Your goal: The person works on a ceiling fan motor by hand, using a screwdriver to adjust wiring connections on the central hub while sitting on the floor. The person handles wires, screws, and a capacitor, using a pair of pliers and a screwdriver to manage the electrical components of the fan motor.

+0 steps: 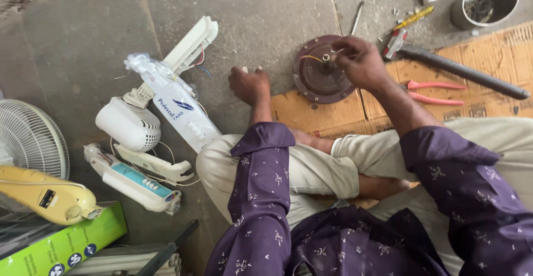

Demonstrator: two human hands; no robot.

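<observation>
The right hand reaches forward over the crossed legs, wrist bent down, its fingers pinched together on the small metal shaft at the centre of a round dark maroon motor cover. The cover lies flat, half on the grey stone floor and half on the far left corner of a sheet of brown cardboard; a thin yellowish wire curls from its hub just beside the fingertips.

The left hand rests knuckles-down on the floor just left of the cover, apart from it, fingers curled loosely inward; whether they enclose anything I cannot tell.

On the cardboard to the right lie pink-handled pliers and a long dark hammer, with a yellow-handled screwdriver and a grey tin beyond.

Left of the person, white fan parts lie heaped, one in a clear bag with blue lettering. A green carton with round blue-and-white marks sits at the near left corner of the floor, a yellow fan base upon it.
</observation>
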